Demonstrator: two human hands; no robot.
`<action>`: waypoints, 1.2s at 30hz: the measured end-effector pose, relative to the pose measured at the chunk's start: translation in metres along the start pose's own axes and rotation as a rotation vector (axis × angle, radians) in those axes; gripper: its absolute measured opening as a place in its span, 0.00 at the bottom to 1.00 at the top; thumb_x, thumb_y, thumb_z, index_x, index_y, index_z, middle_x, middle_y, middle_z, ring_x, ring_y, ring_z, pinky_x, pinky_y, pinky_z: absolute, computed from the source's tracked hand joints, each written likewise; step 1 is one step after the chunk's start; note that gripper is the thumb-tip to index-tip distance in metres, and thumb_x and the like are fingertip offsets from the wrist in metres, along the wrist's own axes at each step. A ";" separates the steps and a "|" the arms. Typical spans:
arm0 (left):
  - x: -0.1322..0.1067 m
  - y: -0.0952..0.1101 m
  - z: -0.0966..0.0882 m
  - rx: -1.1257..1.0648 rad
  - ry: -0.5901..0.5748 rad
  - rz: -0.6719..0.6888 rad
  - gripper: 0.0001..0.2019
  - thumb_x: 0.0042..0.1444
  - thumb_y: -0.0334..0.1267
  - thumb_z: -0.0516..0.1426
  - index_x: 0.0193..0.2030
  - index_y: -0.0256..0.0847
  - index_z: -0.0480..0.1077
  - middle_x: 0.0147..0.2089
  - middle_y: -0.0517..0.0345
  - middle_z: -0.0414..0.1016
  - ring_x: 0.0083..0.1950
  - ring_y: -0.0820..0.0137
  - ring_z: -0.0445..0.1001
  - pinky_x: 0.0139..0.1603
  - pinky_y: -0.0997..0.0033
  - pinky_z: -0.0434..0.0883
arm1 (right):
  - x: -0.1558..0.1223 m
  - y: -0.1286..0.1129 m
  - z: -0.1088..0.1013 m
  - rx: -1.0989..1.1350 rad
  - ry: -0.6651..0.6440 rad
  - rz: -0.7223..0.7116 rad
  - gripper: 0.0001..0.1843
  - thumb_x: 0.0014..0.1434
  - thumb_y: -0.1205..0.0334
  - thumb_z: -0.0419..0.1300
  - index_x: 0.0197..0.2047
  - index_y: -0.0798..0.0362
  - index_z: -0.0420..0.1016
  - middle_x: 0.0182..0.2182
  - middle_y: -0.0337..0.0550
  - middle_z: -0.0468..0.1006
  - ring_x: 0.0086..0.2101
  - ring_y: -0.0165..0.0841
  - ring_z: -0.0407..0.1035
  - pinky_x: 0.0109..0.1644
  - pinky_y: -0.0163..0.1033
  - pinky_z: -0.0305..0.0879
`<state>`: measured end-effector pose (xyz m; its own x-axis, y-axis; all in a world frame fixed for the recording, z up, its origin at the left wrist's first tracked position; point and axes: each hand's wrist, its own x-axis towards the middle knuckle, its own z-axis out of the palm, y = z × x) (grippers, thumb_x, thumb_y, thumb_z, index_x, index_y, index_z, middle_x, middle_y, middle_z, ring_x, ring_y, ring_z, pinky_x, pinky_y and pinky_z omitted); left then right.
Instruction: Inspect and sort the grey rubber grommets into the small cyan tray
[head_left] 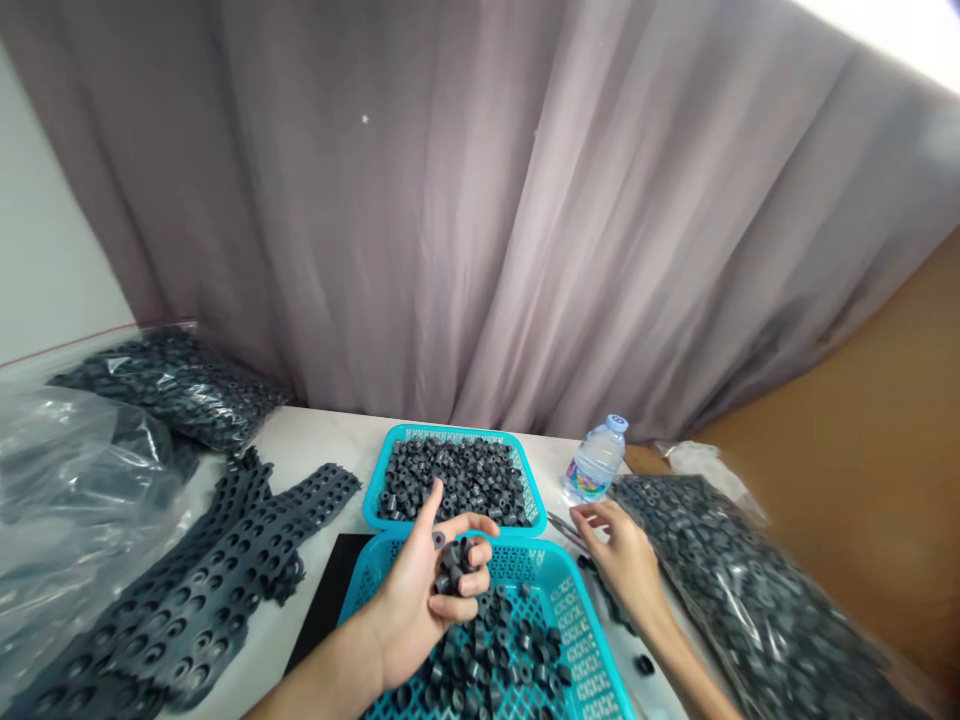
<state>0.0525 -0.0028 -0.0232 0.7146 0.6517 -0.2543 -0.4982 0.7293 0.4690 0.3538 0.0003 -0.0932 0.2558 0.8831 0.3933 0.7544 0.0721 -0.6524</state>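
My left hand [427, 590] is turned palm up above the near teal basket [600, 640]. Its fingers curl round several small black tube-shaped pieces [452, 568], with one more at the base of the thumb. Many similar pieces lie loose in that basket below. To the right, the fingers of my right hand [619, 550] are bent together just above the table. A thin metal tool [564, 528], perhaps tweezers, lies by its fingertips; whether they touch it I cannot tell. Anything between those fingers is hidden.
A second teal basket [379, 480], full of black pieces, stands behind. A water bottle [596, 465] is at the back right. Bags of black pieces lie right [735, 560] and left [172, 385]. Black perforated strips [217, 600] cover the left side. A curtain [420, 220] hangs behind.
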 end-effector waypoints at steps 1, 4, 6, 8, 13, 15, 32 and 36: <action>0.000 -0.001 0.000 0.025 0.007 0.010 0.30 0.72 0.63 0.48 0.41 0.34 0.72 0.28 0.64 0.59 0.22 0.81 0.55 0.17 0.84 0.41 | -0.001 -0.022 -0.004 0.028 -0.022 -0.042 0.25 0.65 0.38 0.59 0.36 0.52 0.83 0.36 0.52 0.83 0.36 0.47 0.77 0.43 0.48 0.71; 0.001 -0.002 0.001 0.112 0.045 0.047 0.33 0.69 0.68 0.48 0.40 0.35 0.71 0.27 0.65 0.60 0.22 0.81 0.54 0.18 0.83 0.39 | -0.007 -0.096 -0.012 0.130 -0.114 -0.188 0.22 0.72 0.42 0.57 0.40 0.49 0.82 0.38 0.46 0.82 0.40 0.40 0.75 0.48 0.43 0.71; 0.000 -0.001 0.001 0.174 0.095 0.077 0.34 0.64 0.72 0.50 0.40 0.36 0.70 0.27 0.65 0.61 0.22 0.81 0.54 0.19 0.83 0.38 | -0.011 -0.142 -0.012 0.262 -0.249 -0.330 0.16 0.73 0.48 0.59 0.45 0.49 0.82 0.43 0.46 0.81 0.46 0.41 0.74 0.54 0.45 0.68; -0.002 -0.001 -0.001 0.232 0.168 0.119 0.34 0.59 0.73 0.55 0.38 0.38 0.68 0.26 0.67 0.61 0.22 0.81 0.56 0.20 0.82 0.39 | -0.014 -0.174 -0.007 0.276 -0.383 -0.387 0.11 0.69 0.49 0.66 0.47 0.46 0.84 0.44 0.44 0.81 0.48 0.42 0.72 0.57 0.47 0.64; -0.003 -0.001 -0.003 0.327 0.244 0.153 0.33 0.53 0.74 0.60 0.32 0.41 0.63 0.24 0.70 0.54 0.21 0.80 0.54 0.22 0.80 0.37 | -0.020 -0.187 0.017 0.355 -0.440 -0.319 0.04 0.65 0.58 0.71 0.42 0.47 0.85 0.37 0.39 0.83 0.43 0.39 0.73 0.55 0.46 0.61; 0.000 -0.001 -0.004 0.338 0.231 0.133 0.33 0.54 0.74 0.59 0.31 0.42 0.60 0.24 0.70 0.53 0.21 0.80 0.53 0.22 0.79 0.36 | -0.020 -0.181 0.023 0.380 -0.415 -0.310 0.04 0.66 0.60 0.70 0.38 0.49 0.85 0.35 0.39 0.82 0.41 0.39 0.73 0.53 0.45 0.62; -0.026 0.035 0.015 0.973 0.088 0.350 0.15 0.65 0.52 0.62 0.44 0.41 0.75 0.26 0.71 0.49 0.25 0.75 0.44 0.23 0.73 0.44 | -0.006 -0.159 -0.009 0.703 -0.323 -0.441 0.04 0.66 0.63 0.71 0.45 0.46 0.86 0.42 0.43 0.86 0.44 0.38 0.79 0.52 0.44 0.74; -0.025 0.037 0.012 1.201 0.136 0.483 0.16 0.63 0.53 0.64 0.41 0.41 0.76 0.30 0.66 0.61 0.31 0.72 0.58 0.30 0.72 0.55 | -0.006 -0.160 -0.010 0.689 -0.311 -0.453 0.06 0.66 0.64 0.70 0.46 0.47 0.86 0.42 0.43 0.86 0.43 0.38 0.79 0.50 0.44 0.75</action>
<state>0.0219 0.0053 0.0106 0.4970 0.8618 0.1012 0.1098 -0.1782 0.9779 0.2372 -0.0209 0.0152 -0.2319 0.7809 0.5800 0.1854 0.6208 -0.7618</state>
